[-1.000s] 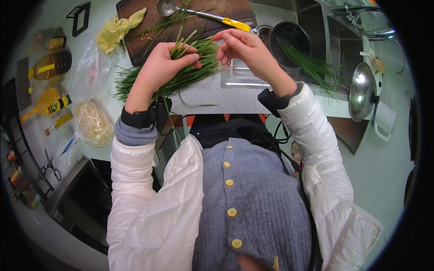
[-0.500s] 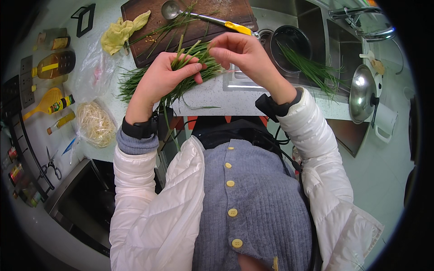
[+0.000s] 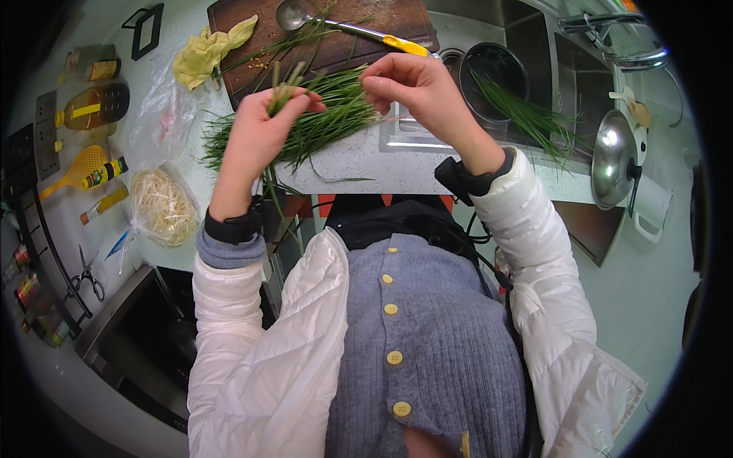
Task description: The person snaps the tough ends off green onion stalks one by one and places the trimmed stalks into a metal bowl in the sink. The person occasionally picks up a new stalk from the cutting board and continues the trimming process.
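Green stalks (image 3: pixel 336 114) lie in a loose heap on the speckled counter (image 3: pixel 330 182), along the near edge of a brown cutting board (image 3: pixel 366 55). Left hand (image 3: pixel 263 130): above the heap's left part, fingers curled, thumb pressing a small bunch (image 3: pixel 285 90) against them; pale ends point up and away, and long leaves hang below the wrist past the counter edge. Right hand (image 3: pixel 412 85): beside the heap's right end, thumb and fingertips drawn close together; cannot tell whether a stalk is pinched between them. The hands are apart.

On the board: a ladle (image 3: pixel 293 15) with a yellow handle, plus scattered stalks. Yellow cloth (image 3: pixel 210 53) rests at the board's left edge. Right of the right hand, a dark round pot (image 3: pixel 492 65) sits in the sink (image 3: pixel 538 46); a second bunch (image 3: pixel 523 111) lies partly inside it, tips spreading rightward. Left side: clear bag of pale strands (image 3: pixel 162 206).
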`<state>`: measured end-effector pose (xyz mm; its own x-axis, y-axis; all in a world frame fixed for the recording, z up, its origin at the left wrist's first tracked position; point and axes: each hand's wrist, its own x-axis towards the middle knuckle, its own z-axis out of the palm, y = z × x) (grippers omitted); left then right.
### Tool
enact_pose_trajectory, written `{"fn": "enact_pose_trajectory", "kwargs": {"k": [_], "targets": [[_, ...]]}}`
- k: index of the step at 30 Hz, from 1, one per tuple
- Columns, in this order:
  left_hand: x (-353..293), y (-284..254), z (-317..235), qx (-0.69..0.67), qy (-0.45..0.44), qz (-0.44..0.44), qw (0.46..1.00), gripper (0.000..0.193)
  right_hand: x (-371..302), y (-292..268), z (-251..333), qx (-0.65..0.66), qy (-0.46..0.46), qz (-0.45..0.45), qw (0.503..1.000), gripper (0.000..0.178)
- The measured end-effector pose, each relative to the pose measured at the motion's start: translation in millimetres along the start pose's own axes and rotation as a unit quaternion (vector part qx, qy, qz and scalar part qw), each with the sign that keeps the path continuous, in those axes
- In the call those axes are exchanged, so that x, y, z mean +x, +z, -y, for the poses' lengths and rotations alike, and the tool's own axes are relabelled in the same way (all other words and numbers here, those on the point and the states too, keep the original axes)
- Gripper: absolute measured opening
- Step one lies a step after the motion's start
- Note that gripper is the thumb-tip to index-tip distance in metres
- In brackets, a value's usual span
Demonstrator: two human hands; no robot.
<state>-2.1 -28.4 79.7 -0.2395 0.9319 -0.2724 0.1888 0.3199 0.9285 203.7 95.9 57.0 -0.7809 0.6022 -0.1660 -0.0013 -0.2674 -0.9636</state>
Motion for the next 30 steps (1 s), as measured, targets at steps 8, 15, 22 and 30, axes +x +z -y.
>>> {"fn": "enact_pose_trajectory", "kwargs": {"k": [8,15,22,30], "targets": [[-6,5,-13,0.085,0.041,0.088,0.992,0.02,7,11,5,-0.015,0.047,0.124,0.991,0.013],[-8,-2,-12,0.009,-0.072,0.171,0.983,0.021,11,-17,-27,-0.126,0.019,0.005,0.992,0.014],[-28,-57,-18,0.046,-0.064,0.058,0.995,0.026,-10,-26,-109,-0.468,0.003,-0.027,0.883,0.009],[-11,-18,-5,0.078,-0.033,0.023,0.996,0.019,-8,-26,-62,-0.358,-0.027,0.025,0.933,0.011]]}}
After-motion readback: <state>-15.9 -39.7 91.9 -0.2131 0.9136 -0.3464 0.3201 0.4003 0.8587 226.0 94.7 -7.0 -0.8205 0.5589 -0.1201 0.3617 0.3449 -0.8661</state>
